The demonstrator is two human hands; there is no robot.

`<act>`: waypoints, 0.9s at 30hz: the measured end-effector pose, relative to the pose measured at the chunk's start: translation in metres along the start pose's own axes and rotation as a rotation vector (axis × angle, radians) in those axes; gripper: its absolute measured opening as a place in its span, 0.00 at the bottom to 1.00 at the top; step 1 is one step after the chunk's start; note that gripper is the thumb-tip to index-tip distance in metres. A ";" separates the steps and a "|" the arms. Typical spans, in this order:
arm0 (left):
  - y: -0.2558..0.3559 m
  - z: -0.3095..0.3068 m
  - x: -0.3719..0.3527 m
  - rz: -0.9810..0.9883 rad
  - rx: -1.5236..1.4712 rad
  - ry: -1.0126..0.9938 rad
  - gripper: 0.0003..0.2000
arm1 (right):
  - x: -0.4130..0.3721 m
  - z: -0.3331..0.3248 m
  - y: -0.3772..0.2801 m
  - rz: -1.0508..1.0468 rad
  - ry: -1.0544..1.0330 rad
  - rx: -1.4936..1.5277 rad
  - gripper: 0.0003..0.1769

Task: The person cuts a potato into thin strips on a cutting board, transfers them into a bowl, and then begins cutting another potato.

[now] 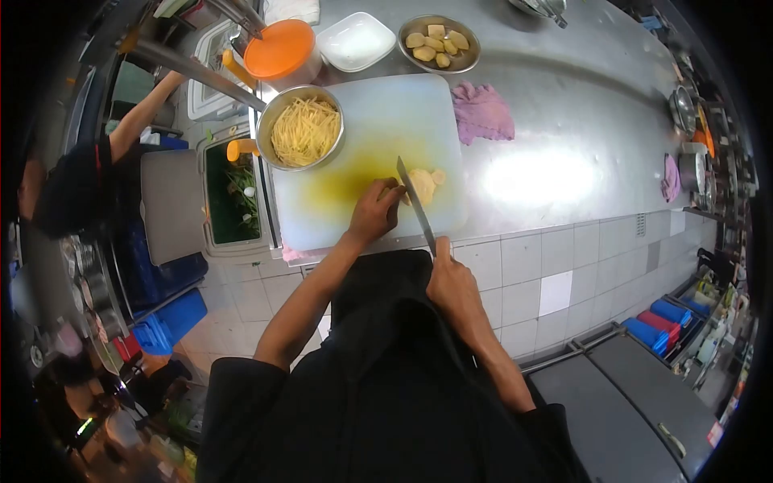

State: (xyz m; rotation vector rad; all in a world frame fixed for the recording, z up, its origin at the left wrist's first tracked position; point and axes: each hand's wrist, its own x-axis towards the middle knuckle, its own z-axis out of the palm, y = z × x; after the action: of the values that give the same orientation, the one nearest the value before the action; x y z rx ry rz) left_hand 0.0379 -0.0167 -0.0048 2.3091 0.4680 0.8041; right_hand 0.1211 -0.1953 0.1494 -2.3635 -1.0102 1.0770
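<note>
My right hand (452, 283) grips the handle of a kitchen knife (415, 191), its blade pointing away from me over the cutting board (386, 105). Curled fingers of my left hand (377, 211) press on a piece of potato just left of the blade; the hand hides most of it. Pale potato slices (423, 185) lie in a small overlapping heap on the blade's right side. A yellow stain marks the middle of the board. At its upper left stands a metal bowl full of potato shreds (306, 131).
Behind the board are a bowl of peeled potatoes (424, 54), a white dish (356, 40) and an orange-lidded tub (279, 48). A pink cloth (483, 113) lies right of it. On the left, a green-lined bin (229, 197) stands open and another person's arm (145, 117) reaches in.
</note>
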 end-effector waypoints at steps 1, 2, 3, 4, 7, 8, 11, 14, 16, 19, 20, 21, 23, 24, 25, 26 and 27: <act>0.001 -0.001 0.000 -0.005 0.001 0.002 0.14 | -0.001 -0.001 -0.001 0.013 -0.018 0.001 0.18; 0.001 -0.001 0.001 0.008 0.000 0.004 0.14 | 0.000 0.000 -0.001 0.009 -0.020 -0.003 0.18; 0.002 -0.002 0.003 0.019 0.001 0.006 0.15 | 0.001 0.000 -0.001 0.008 -0.019 -0.009 0.18; 0.002 -0.004 0.003 0.014 0.003 0.008 0.15 | 0.001 0.000 -0.001 0.009 -0.021 -0.014 0.18; 0.002 -0.004 0.003 0.004 -0.014 -0.019 0.15 | 0.003 0.000 0.000 0.034 -0.052 -0.029 0.18; 0.003 -0.003 0.003 -0.003 -0.015 -0.019 0.14 | 0.005 0.002 0.001 0.036 -0.053 -0.029 0.18; 0.002 -0.003 0.004 -0.011 -0.012 -0.008 0.13 | 0.023 0.029 0.016 -0.036 0.063 0.016 0.11; 0.006 0.000 -0.002 0.007 0.010 0.019 0.11 | 0.046 0.047 0.028 -0.223 0.192 0.082 0.11; -0.001 -0.003 -0.001 0.033 0.036 0.029 0.11 | 0.048 0.040 0.024 -0.135 0.145 0.088 0.11; -0.005 0.002 0.004 0.014 -0.003 0.034 0.11 | 0.035 0.015 0.011 -0.029 -0.018 0.048 0.19; -0.003 0.001 0.000 0.001 -0.005 0.018 0.12 | 0.025 0.011 0.007 -0.024 -0.026 0.046 0.19; -0.002 0.000 -0.002 -0.011 -0.005 0.006 0.12 | 0.015 0.008 0.003 -0.013 -0.016 0.028 0.19; 0.001 -0.001 -0.001 -0.033 -0.008 0.005 0.12 | 0.006 0.005 0.001 -0.005 -0.010 0.001 0.18; 0.003 -0.001 -0.001 -0.047 -0.012 -0.003 0.13 | 0.003 0.005 0.001 -0.002 -0.004 0.000 0.18; 0.003 -0.002 0.001 -0.048 -0.014 0.001 0.13 | 0.004 0.005 0.001 -0.003 0.007 0.000 0.18; 0.003 -0.002 0.001 -0.037 -0.012 -0.009 0.12 | 0.007 0.007 0.002 -0.003 0.006 -0.003 0.18; 0.003 -0.003 0.001 -0.027 -0.009 -0.022 0.12 | 0.013 0.013 0.005 -0.007 0.005 0.008 0.17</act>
State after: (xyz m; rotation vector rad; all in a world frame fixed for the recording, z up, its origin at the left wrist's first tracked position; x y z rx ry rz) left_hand 0.0370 -0.0167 -0.0001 2.2960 0.4834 0.7659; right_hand 0.1193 -0.1894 0.1316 -2.3530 -1.0099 1.0705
